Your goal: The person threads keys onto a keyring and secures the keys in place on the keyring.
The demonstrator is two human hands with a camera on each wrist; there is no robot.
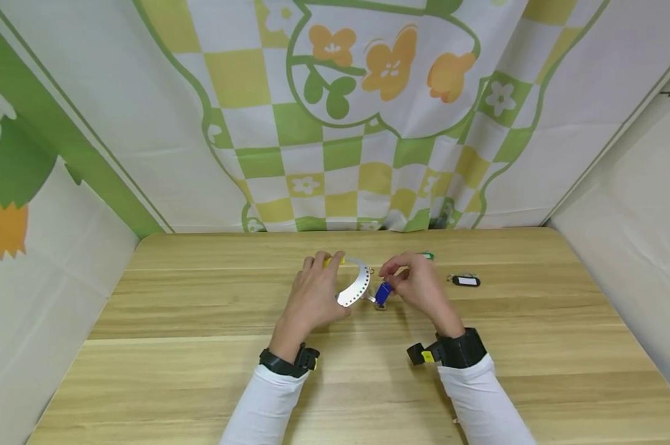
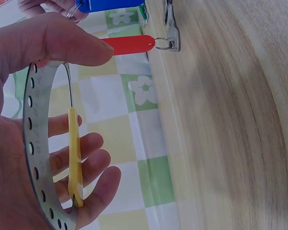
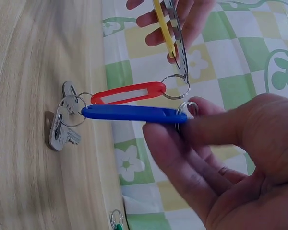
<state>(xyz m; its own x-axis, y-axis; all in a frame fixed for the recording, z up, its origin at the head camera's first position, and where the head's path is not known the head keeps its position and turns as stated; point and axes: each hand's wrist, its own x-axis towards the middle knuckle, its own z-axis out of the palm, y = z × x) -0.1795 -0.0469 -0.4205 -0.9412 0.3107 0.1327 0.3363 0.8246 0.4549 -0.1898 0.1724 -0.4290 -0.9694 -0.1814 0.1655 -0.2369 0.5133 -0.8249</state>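
My left hand [image 1: 311, 295] holds a curved silver metal key holder [image 1: 358, 288] with a row of holes along its band. Fingers lie behind its yellow part [image 2: 75, 153], and the thumb is by the band's upper end. From the band hangs a red key tag [image 3: 125, 93] on a split ring, with a key [image 3: 71, 96] below it. My right hand [image 1: 418, 283] pinches the split ring end of a blue key tag [image 3: 132, 113] between thumb and finger, close beside the red one. Another key [image 3: 57, 132] dangles from the blue tag.
On the wooden table [image 1: 201, 371], a black key tag [image 1: 466, 281] with a white label lies right of my right hand. Part of a green key tag [image 1: 426, 255] shows behind that hand. A checked curtain [image 1: 340, 167] hangs along the table's far edge.
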